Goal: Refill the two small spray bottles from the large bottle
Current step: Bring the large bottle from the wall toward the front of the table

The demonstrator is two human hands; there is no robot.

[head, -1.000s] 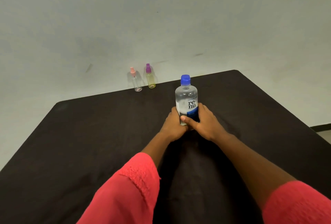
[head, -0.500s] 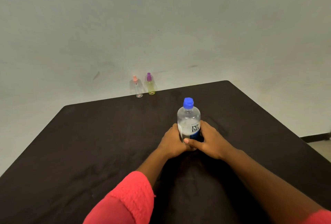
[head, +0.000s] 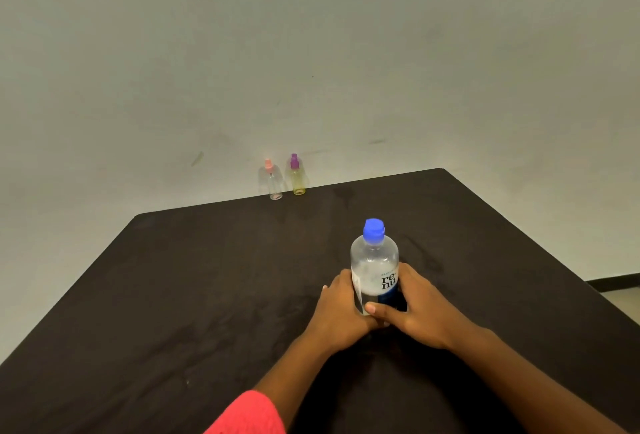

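A large clear bottle (head: 374, 260) with a blue cap stands upright on the black table (head: 194, 295), its cap on. My left hand (head: 341, 309) and my right hand (head: 415, 309) both grip its lower part, one on each side, the right thumb across the front. Far back at the table's rear edge stand two small spray bottles side by side: a clear one with a pink top (head: 273, 180) on the left and a yellowish one with a purple top (head: 297, 175) on the right. Both are upright, well beyond my hands.
A plain grey wall (head: 311, 52) rises right behind the table's back edge. The table's right edge (head: 540, 253) runs diagonally, with floor and a dark skirting strip beyond it at the right.
My view has tilted upward, so the bottle and hands sit lower in the frame. Both hands keep the same grip on the large bottle, which stays upright on the table.
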